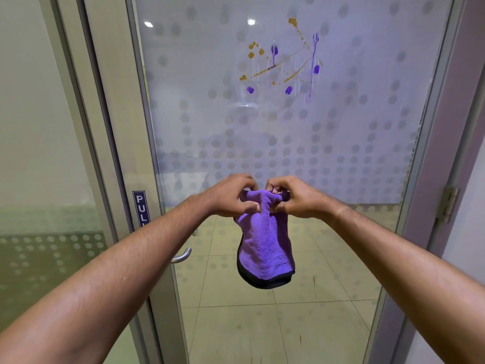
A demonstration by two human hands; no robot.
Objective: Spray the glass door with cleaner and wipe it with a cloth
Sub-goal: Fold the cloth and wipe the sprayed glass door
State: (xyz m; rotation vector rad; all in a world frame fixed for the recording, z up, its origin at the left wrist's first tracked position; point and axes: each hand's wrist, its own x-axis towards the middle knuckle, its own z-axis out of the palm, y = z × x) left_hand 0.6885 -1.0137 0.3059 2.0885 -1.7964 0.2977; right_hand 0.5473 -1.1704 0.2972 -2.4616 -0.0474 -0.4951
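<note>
Purple, fluffy microfibre cloth with a black edge (265, 245) hangs in front of the lower half of the frosted, dot-patterned glass door (341, 153), held up at its bunched top by both bare hands. The left hand (229, 197) has its fingers (250, 206) curled tight on the cloth's upper left corner, and the right hand (295, 197) pinches the upper right corner, its fingers closed on the fabric as well. The two hands sit just beside each other, knuckles nearly meeting above the cloth, while the rest of it droops freely below them, apart from the glass as far as can be told. High on the door, well above the hands, orange-brown splatter marks (273, 67) and purple paint-like smears (315, 59) streak the pane, some running downward. At the door's left edge a dark blue "PULL" sticker (140, 206) sits on the pale frame, with a curved metal handle (182, 256) below it. A metal hinge (447, 203) shows on the right frame.
</note>
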